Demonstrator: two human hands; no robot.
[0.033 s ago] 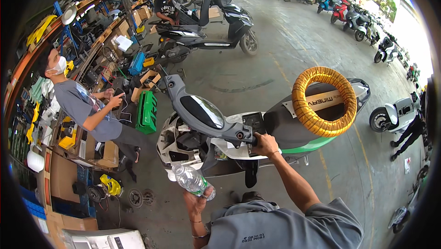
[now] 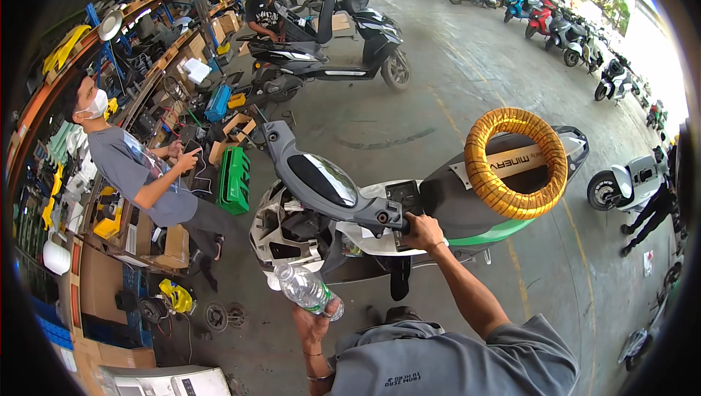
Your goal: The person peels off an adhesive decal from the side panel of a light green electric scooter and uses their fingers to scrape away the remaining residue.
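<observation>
My left hand point(image 2: 314, 327) is closed around a clear plastic bottle point(image 2: 301, 284) with a green label, held tilted near the scooter's front. My right hand point(image 2: 425, 234) is wrapped round the black handlebar grip point(image 2: 404, 224) of the scooter. The scooter's grey handlebar cover point(image 2: 288, 156) has a dark, shiny oval panel point(image 2: 321, 178). Its front body point(image 2: 281, 254) has white parts with open gaps and lacks a smooth outer panel. On the dark seat point(image 2: 445, 181) lies a tyre point(image 2: 478, 155) wrapped in gold-coloured film, with a tan cardboard piece point(image 2: 515, 159) across its opening.
A masked person point(image 2: 139, 162) stands at the left beside cluttered shelves point(image 2: 146, 2). A green case point(image 2: 234, 181) rests near them. Beyond, another person point(image 2: 261, 15) works behind a black scooter point(image 2: 376, 42). Parked scooters point(image 2: 540, 20) line the far right; a white scooter point(image 2: 631, 188) stands nearer.
</observation>
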